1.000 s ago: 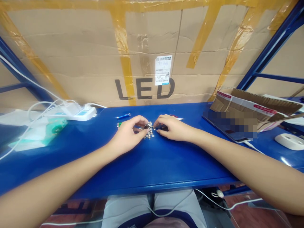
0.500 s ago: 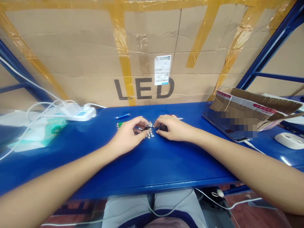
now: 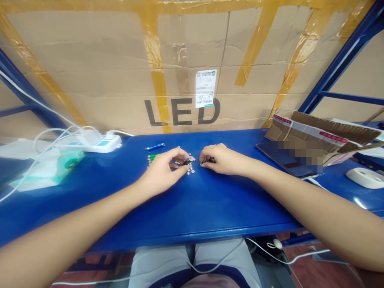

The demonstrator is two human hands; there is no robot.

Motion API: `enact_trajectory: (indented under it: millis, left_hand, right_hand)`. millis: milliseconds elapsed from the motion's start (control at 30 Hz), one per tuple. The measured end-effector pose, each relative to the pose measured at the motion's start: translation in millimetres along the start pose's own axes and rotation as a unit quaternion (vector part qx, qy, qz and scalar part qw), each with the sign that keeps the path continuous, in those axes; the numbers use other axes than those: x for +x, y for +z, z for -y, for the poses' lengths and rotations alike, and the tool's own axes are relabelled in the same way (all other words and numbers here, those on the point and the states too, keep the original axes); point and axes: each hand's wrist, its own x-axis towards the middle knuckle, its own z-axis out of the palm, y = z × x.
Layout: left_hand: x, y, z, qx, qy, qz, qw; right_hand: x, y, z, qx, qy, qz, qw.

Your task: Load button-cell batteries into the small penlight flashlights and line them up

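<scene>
My left hand (image 3: 163,170) curls round a small dark object (image 3: 187,162), held between thumb and fingers; its kind is unclear. Small round silvery pieces that look like button cells (image 3: 193,171) lie scattered at those fingertips. To their right, my right hand (image 3: 220,159) is closed with thumb and forefinger pinched together; what sits in the pinch is too small to name. Something dark (image 3: 211,159) shows inside its curled fingers, mostly hidden. Green tubes (image 3: 152,156) lie partly behind my left hand, and a blue pen-like tube (image 3: 156,146) is just beyond them.
The blue table (image 3: 192,204) backs onto a large taped cardboard box (image 3: 120,80). At left are a white power strip (image 3: 105,144) and a green-white packet (image 3: 57,168). A tablet-like device (image 3: 282,160), an open carton (image 3: 312,132) and a white mouse (image 3: 366,177) are at right.
My right hand has moved slightly right, away from the silvery pieces, and its thumb and forefinger have come together. My left hand stays nearly in place, still around the dark object.
</scene>
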Motion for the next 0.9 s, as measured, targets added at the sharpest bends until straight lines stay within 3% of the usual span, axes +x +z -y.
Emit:
enact_trajectory:
  millis: [733,900]
  left_hand:
    - [-0.6,0.0,-0.3,0.016,0.004,0.009,1.0]
    - [-0.3,0.1,-1.1,0.016,0.005,0.011,1.0]
  right_hand:
    - [-1.7,5.4,0.8,-0.03,-0.02,-0.002,0.999]
    - [-0.9,6.6,3.1,-0.017,0.006,-0.039,0.999]
